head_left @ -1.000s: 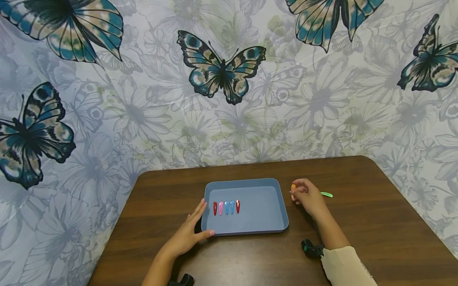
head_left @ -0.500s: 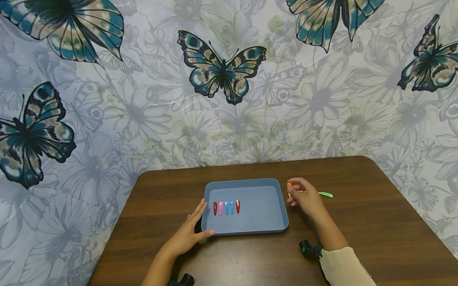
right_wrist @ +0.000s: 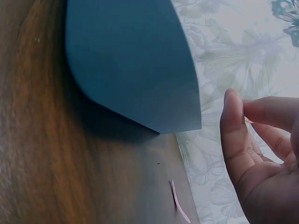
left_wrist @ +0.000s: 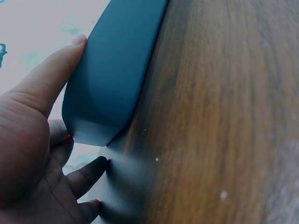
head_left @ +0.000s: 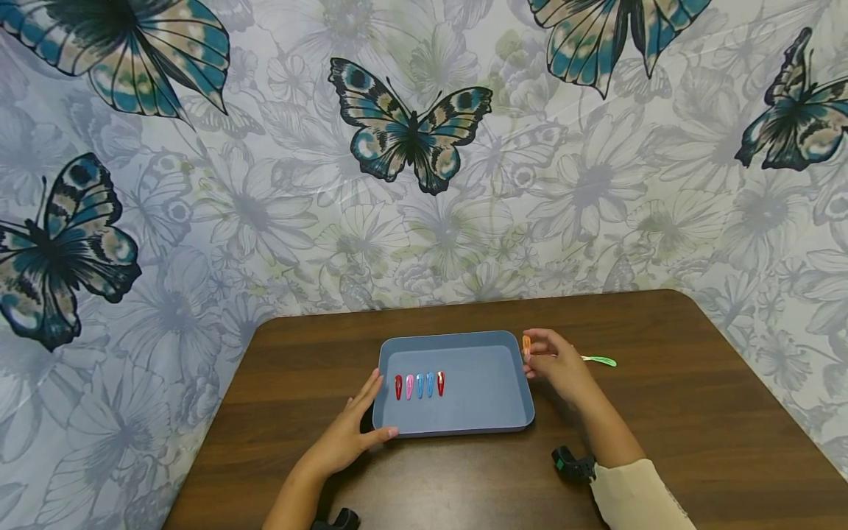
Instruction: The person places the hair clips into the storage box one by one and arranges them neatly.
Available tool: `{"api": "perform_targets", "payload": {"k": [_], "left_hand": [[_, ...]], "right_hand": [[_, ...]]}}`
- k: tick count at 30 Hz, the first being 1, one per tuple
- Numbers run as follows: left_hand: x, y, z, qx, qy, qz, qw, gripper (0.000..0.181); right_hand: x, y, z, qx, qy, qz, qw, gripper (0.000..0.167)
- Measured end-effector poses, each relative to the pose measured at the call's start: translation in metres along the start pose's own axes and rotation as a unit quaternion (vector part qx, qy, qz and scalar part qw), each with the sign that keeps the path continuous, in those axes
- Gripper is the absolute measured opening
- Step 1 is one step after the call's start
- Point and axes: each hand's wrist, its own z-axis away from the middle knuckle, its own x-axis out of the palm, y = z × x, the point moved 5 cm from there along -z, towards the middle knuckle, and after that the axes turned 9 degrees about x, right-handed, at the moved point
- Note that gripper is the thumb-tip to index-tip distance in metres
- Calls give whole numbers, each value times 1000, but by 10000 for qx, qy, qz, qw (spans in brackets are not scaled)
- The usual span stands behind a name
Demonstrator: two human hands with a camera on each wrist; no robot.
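An orange hair clip (head_left: 526, 344) stands between the thumb and forefinger of my right hand (head_left: 559, 364), which pinches it beside the right rim of the tray. In the right wrist view the clip is hidden behind the fingertips. My left hand (head_left: 351, 430) rests against the left end of the blue-grey tray (head_left: 486, 397), fingers spread and fairly straight. Its thumb (left_wrist: 65, 63) touches the tray's rim in the left wrist view. Inside the tray, several snap hair clips (head_left: 419, 385) lie upright in a row: red, pink, blue, blue, red.
A green hair clip (head_left: 601, 361) lies on the brown table (head_left: 695, 412) behind my right hand. Near the tray's corner, a pink clip (right_wrist: 180, 203) lies on the table in the right wrist view. A butterfly-patterned cloth (head_left: 563, 221) hangs beyond the table.
My right hand has moved left with the orange hair clip, from beside the green clip to the tray's right rim. The left hand and the tray have stayed put.
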Motion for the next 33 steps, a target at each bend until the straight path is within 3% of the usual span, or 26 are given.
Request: {"api": "perform_targets", "payload": {"k": [12, 33], "left_hand": [[0, 0, 0, 3, 18, -18, 10000, 99], [1, 0, 0, -66, 22, 5, 10000, 99]], "right_hand": [[8, -4, 2, -227, -427, -333, 9983, 55], [34, -4, 4, -11, -931, -399, 9949, 64]]}}
